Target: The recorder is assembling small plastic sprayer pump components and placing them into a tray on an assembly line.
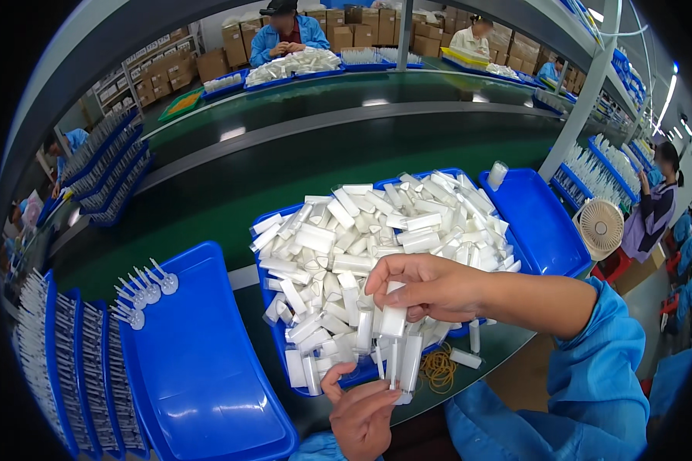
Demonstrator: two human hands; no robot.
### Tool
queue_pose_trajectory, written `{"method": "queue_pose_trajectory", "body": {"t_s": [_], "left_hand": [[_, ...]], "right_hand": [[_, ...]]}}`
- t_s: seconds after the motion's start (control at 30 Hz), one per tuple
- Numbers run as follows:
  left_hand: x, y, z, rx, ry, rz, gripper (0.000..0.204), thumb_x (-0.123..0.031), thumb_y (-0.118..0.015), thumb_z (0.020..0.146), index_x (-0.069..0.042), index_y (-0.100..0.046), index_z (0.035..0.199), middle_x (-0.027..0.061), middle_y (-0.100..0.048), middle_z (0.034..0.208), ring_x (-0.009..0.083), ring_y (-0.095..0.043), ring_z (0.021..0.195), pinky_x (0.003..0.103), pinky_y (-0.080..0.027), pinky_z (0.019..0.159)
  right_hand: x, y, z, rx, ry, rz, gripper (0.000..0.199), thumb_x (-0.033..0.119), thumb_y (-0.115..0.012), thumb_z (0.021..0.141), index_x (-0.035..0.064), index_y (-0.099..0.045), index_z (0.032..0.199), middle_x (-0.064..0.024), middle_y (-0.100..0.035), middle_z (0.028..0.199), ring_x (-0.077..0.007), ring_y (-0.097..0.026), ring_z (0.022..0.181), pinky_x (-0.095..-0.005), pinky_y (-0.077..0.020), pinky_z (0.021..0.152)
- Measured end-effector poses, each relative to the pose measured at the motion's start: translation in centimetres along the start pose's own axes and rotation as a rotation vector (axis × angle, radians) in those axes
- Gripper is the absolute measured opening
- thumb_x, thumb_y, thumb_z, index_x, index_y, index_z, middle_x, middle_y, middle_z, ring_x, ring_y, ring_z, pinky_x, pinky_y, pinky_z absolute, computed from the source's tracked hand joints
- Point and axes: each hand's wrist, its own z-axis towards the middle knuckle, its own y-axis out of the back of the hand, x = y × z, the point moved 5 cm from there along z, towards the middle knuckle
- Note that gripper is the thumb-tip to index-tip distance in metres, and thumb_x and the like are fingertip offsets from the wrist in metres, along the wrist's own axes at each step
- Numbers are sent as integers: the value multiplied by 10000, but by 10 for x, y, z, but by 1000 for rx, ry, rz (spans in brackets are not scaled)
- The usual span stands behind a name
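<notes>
My right hand (442, 288) grips a white rectangular sleeve (394, 319) between thumb and fingers, holding it upright over the near part of the heap. Just below it, my left hand (361, 419) pinches the base of a white part with thin upright prongs (394, 363). The sleeve's lower end is right by the prong tips; whether they touch I cannot tell. Behind both hands, many white and clear plastic sleeves (315, 240) lie heaped in blue trays (267, 296). On my left, several white stemmed pieces with round bases (148, 288) stand at the far end of a blue tray (200, 369).
Stacked blue trays of white stemmed parts (65, 369) line the left edge. Yellow rubber bands (438, 370) lie near the heap's right front corner. Another blue tray (542, 227) and a beige fan (600, 224) are on the right. Beyond the green conveyor (284, 150), co-workers sit.
</notes>
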Motion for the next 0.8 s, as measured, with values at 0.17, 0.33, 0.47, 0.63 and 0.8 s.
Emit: {"method": "queue_pose_trajectory", "body": {"t_s": [0.17,0.33,0.47,0.63,0.8], "left_hand": [[0,1,-2,-34,3,-15,33,-66,-646,780,-65,-633,811,76,-641,797,213,-590,780,461,-306,933],[-3,0,1,8,2,-8,15,-69,-626,797,-68,-633,811,77,-642,792,213,-585,784,454,-306,926],[2,0,2,29,46,-5,31,-68,-628,787,-77,-638,815,68,-635,788,217,-576,781,454,-303,921],[5,-1,-4,99,-47,1,77,-61,-641,754,-91,-648,824,53,-617,778,250,-557,810,468,-302,907],[2,0,-6,155,-161,52,56,-78,-636,767,-85,-615,818,71,-603,840,290,-526,898,492,-306,910]], "right_hand": [[-6,5,-1,15,-23,-11,208,84,-541,868,38,-490,1064,-10,-488,888,-41,-358,629,-199,-282,543],[-7,-1,-6,64,-17,-121,179,127,-537,882,46,-483,1032,-31,-514,886,-75,-436,699,-231,-356,602],[17,-8,-13,128,128,-972,177,198,-512,906,47,-461,983,-84,-550,837,-156,-515,770,-313,-403,660],[25,-12,-19,224,107,-907,199,248,-471,927,52,-444,949,-115,-552,769,-224,-544,725,-347,-408,646],[7,-14,-19,312,112,-878,168,227,-466,931,60,-457,948,-97,-523,817,-217,-500,797,-344,-365,732]]}}
